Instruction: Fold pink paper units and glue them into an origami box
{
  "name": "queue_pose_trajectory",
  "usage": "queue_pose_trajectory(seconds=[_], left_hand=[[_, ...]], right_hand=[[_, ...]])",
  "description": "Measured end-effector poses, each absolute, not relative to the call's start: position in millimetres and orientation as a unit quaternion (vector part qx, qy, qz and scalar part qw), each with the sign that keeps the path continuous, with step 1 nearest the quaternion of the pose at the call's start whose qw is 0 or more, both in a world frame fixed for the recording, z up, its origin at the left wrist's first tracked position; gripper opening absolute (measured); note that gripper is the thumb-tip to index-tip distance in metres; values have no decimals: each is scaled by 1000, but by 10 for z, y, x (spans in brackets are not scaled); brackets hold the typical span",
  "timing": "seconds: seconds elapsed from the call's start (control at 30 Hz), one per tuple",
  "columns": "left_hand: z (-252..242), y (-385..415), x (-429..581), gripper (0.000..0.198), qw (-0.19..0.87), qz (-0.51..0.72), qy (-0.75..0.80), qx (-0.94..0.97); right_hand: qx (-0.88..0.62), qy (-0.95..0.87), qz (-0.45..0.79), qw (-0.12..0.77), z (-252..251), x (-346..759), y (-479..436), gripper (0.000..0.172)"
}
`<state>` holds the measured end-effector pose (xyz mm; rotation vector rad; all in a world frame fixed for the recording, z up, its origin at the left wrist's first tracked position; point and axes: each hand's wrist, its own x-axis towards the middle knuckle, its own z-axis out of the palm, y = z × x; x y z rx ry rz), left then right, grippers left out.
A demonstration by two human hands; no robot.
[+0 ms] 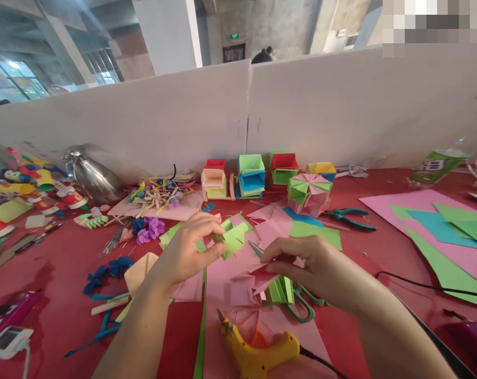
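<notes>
My left hand (201, 239) pinches a folded light-green paper piece (234, 237) between thumb and fingers, over the pink sheets at the middle. To its right, my right hand (291, 258) is closed, with a pointed metal tip (256, 249) sticking out past the fingers toward the green piece; the rest of that tool is hidden. Folded pink paper pieces (244, 292) lie below my right hand, beside a green folded piece (280, 289) and green-handled scissors (304, 305). A yellow glue gun (262, 352) rests on a pink sheet nearest me.
Folded paper boxes (251, 176) and a pink-green paper wheel (309, 189) stand at the back. Pliers (351, 218) and coloured sheets (451, 231) lie right. A metal jug (94, 176), craft sticks (163, 195) and blue paper twists (104, 273) are left. Black cable (428, 284) crosses the right side.
</notes>
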<state>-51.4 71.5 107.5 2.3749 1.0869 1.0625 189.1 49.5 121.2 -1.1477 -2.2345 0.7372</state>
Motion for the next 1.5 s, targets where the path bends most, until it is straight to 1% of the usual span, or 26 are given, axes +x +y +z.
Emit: queue_pose_trajectory(seconds=[0.07,0.2,0.3,0.43,0.6,0.8,0.97,1.13,1.23,1.4,1.5], left_hand=[[1071,702,-476,5,156,363,359,845],[1077,668,-394,4,131,356,325,866],[1096,630,-335,8,97,353,307,879],[1117,575,-287,13,68,357,281,888],[1110,552,-291,13,73,377,263,885],[1104,539,-304,10,107,397,254,876],[1122,521,-308,5,116,395,251,876],[1138,496,-309,6,119,384,250,881],[1129,492,-301,11,126,386,245,881],[1104,517,-284,21,126,410,218,877],[1111,531,-289,23,124,406,201,883]], right_hand=[[-416,-822,285,264,1234,1932,469,18],[-393,-821,282,302,1245,1966,448,22],[-408,-809,283,315,1246,1958,411,18],[-442,-800,246,322,1291,1924,331,13],[-423,-788,243,377,1360,1920,300,13],[-433,-737,318,410,1304,1941,325,13],[-462,-710,334,412,1294,1914,315,11],[-464,-705,335,419,1269,1900,329,10],[-468,-710,327,413,1278,1899,321,8],[-520,-703,327,359,1357,1877,289,11],[-517,-706,314,367,1366,1868,289,13]])
